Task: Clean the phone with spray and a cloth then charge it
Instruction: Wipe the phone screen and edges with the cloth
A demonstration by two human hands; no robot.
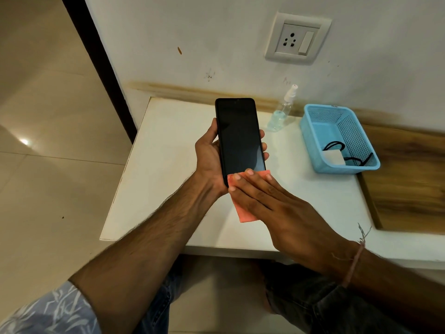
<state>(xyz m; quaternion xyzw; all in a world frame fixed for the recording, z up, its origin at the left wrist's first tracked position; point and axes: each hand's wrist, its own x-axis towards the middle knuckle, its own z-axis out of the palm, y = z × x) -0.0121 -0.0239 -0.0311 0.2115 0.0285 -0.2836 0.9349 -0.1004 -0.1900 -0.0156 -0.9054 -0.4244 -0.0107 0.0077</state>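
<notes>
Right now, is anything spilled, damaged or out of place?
Nothing spilled or damaged. The spray bottle stands upright, the charger sits in the basket, and the socket is free. Only the wall shows stains and scuff marks.

No readable text anywhere: the black glass phone screen (239, 136) is dark and blank, the clear plastic spray bottle (281, 114) carries no legible label, and the white wall socket plate (297, 38) bears no visible marking or number.

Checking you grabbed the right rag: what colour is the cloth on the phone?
Salmon pink, plain. The cloth shows best in the head view, under the right hand.
</notes>
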